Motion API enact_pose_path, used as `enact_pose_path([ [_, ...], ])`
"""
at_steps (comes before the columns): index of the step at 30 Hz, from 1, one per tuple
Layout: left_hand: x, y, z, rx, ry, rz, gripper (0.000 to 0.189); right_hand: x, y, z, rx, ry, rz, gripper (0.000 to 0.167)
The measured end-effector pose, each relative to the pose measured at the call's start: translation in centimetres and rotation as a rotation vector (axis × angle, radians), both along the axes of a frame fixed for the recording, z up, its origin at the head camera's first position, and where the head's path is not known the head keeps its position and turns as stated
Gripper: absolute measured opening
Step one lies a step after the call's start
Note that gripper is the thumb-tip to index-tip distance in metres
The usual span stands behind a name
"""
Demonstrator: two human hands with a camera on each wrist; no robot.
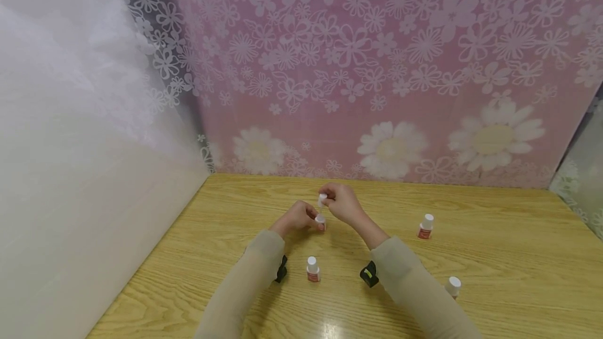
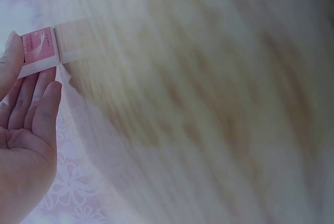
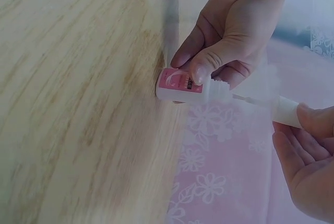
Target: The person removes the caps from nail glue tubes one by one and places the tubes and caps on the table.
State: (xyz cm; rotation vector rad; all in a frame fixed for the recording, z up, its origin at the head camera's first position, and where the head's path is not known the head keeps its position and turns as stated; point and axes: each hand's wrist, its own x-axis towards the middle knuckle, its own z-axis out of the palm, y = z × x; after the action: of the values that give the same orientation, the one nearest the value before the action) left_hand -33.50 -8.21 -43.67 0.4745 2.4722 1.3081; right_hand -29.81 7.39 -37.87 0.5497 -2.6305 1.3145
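My left hand [image 1: 301, 216] holds a small white bottle [image 3: 195, 97] with a pink label, thumb on one side and fingers on the other. Its base is at the wooden table in the right wrist view. The bottle's neck is uncovered. Just above it, in the head view, my right hand [image 1: 345, 204] pinches a white cap [image 3: 287, 113] between thumb and fingers. A thin stem [image 3: 244, 98] runs from the cap to the bottle's mouth. In the left wrist view the pink label [image 2: 39, 46] shows beside the left thumb.
Three more capped bottles stand on the table: one bottle [image 1: 313, 270] between the forearms, another bottle [image 1: 425, 227] farther right, and a third bottle [image 1: 453, 286] partly behind the right sleeve [image 1: 414, 281]. A pink flowered curtain [image 1: 330, 119] rises at the table's back edge, a pale sheet [image 1: 94, 145] at left.
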Motion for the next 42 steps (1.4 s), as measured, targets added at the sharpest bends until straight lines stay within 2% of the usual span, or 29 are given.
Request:
enact_pose_path([
  [8, 0.0, -0.1, 0.1, -0.001, 0.018, 0.000, 0.015, -0.4, 0.8, -0.7, -0.118, -0.062, -0.041, 0.023],
  [15, -0.2, -0.1, -0.1, -0.027, 0.032, -0.005, 0.016, -0.7, 1.6, -1.4, -0.229, -0.175, -0.094, 0.024],
  [21, -0.2, 0.0, -0.1, -0.051, 0.035, 0.003, 0.017, -0.9, 1.9, -1.8, -0.287, -0.214, -0.120, 0.025],
  [31, -0.2, 0.0, -0.3, -0.035, 0.037, -0.005, 0.017, -1.0, 2.4, -2.2, -0.400, -0.281, -0.135, 0.027],
  [37, -0.2, 0.0, -0.3, -0.023, 0.027, -0.001, 0.017, -1.1, 2.5, -2.3, -0.545, -0.350, -0.142, 0.029],
  [38, -0.1, 0.0, -0.3, -0.022, 0.023, 0.001, 0.017, -1.8, 2.8, -3.3, -0.591, -0.339, -0.115, 0.028],
  [42, 0.0, 0.1, -0.1, -0.015, 0.014, 0.005, 0.016, -2.0, 2.9, -3.5, -0.635, -0.358, -0.127, 0.029],
])
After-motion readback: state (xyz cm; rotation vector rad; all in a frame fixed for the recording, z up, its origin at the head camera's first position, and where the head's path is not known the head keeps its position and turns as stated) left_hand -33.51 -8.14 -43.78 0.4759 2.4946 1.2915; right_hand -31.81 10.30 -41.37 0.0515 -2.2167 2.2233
